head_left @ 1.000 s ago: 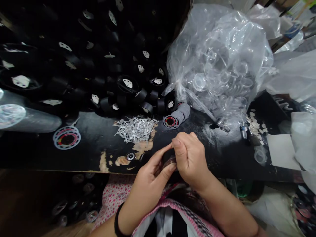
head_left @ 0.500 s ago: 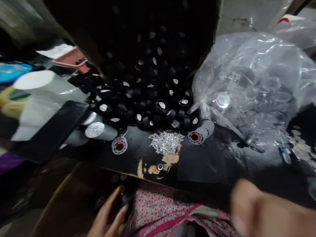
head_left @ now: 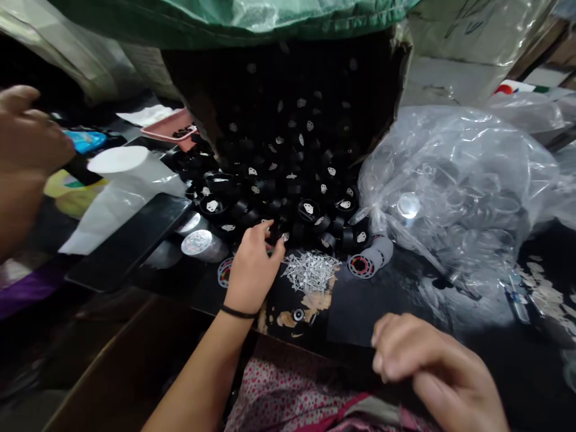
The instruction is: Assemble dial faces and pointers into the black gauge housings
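My left hand [head_left: 254, 264], a dark band at its wrist, reaches to the front of a pile of round black plastic casings [head_left: 308, 210] with small white tabs. Thumb and forefinger are apart at the nearest casings; I see nothing gripped between them. Just right of it lies a heap of small silvery pins [head_left: 310, 271]. My right hand [head_left: 427, 360] hovers over the front right of the black table, fingers curled and slightly blurred; whatever its palm may hold is hidden. Beyond it, a fanned stack of printed grey discs [head_left: 366, 261] lies on the table.
Another person's hand [head_left: 31, 132] reaches in at the far left. A clear bag of transparent cups [head_left: 463, 180] fills the right. Left stand a dark phone-like slab [head_left: 130, 243], foil-topped cylinders [head_left: 202, 245] and a pink tray [head_left: 168, 129]. A small ring [head_left: 297, 314] lies near the front edge.
My left hand has risen from below the table edge to the black casings. My right hand has moved left and further into view. Another person's hand has appeared at left; the view has tilted up.
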Demonstrator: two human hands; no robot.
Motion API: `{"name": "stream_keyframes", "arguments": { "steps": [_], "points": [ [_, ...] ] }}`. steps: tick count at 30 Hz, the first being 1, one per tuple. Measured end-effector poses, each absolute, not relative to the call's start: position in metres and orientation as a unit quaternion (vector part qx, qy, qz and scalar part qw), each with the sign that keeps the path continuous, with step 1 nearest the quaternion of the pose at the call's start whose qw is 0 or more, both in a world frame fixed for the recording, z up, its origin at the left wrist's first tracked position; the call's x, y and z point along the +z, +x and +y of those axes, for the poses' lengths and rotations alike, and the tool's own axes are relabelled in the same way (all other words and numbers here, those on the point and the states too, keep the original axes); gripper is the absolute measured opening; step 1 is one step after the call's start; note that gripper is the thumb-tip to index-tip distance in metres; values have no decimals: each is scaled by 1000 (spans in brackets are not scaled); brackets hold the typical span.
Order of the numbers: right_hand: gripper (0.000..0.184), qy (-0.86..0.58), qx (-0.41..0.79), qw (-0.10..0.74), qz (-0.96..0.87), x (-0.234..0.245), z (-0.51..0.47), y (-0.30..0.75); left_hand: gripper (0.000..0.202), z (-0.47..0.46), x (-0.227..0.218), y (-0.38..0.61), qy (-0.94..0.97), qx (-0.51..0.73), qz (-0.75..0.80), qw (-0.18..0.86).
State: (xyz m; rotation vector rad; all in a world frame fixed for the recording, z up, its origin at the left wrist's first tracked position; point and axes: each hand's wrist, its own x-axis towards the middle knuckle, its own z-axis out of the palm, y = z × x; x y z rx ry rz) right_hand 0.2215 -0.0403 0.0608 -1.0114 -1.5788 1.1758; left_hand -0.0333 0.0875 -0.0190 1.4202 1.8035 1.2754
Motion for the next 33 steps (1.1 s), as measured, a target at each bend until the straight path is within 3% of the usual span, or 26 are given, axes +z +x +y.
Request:
{"name": "stream_keyframes", "arguments": {
  "steps": [3,7,11,14,17,20,22,28,30,33],
  "points": [
    [18,-435,497,420,-623,39,-25,215,33,84,-19,-43,483,479,674,288],
    [18,-485,509,352,-619,28,-13,197,40,63,-3,-35,413,514,647,381],
    [42,-492,438,353,-664,30,-10,182,55,12,2,-2,353,470,563,581],
    [28,-453,411,314,-726,29,-2,188,50,-22,-9,10,358,412,527,652],
    [25,-525,297,241,-760,24,15,206,48,-33,-20,13,341,366,531,684],
    [39,-619,114,116,-769,16,37,220,49,-33,-20,17,290,369,505,725],
    [37,-622,77,84,-775,10,49,223,42,-33,-17,22,252,398,480,740],
    [6,-634,222,207,-711,10,65,236,33,-34,-15,29,180,459,457,740],
    [7,-628,286,241,-683,15,60,238,33,-31,-12,30,166,481,455,731],
    [23,-561,432,234,-666,24,44,231,33,-25,-5,33,137,533,440,710]
  ]
}}
